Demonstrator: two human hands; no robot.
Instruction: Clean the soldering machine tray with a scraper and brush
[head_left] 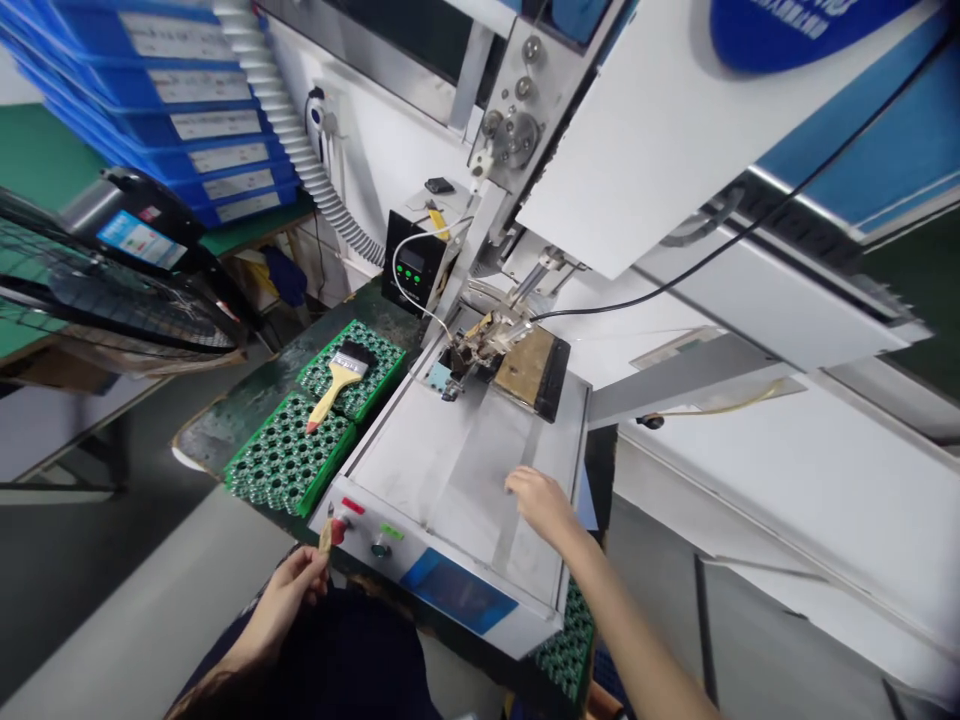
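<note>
Tan and small, a piece (325, 537) sits pinched in the left hand (294, 592), its grip clamped on it beside the machine's red knob (339, 530). Right hand (541, 503) rests, fingers apart, on the grey machine bed (450, 450).

My brush (335, 385) has a pale wooden handle and dark bristles. The machine deck (450, 460) is matt grey metal; the green boards (289, 455) look glossy.
</note>
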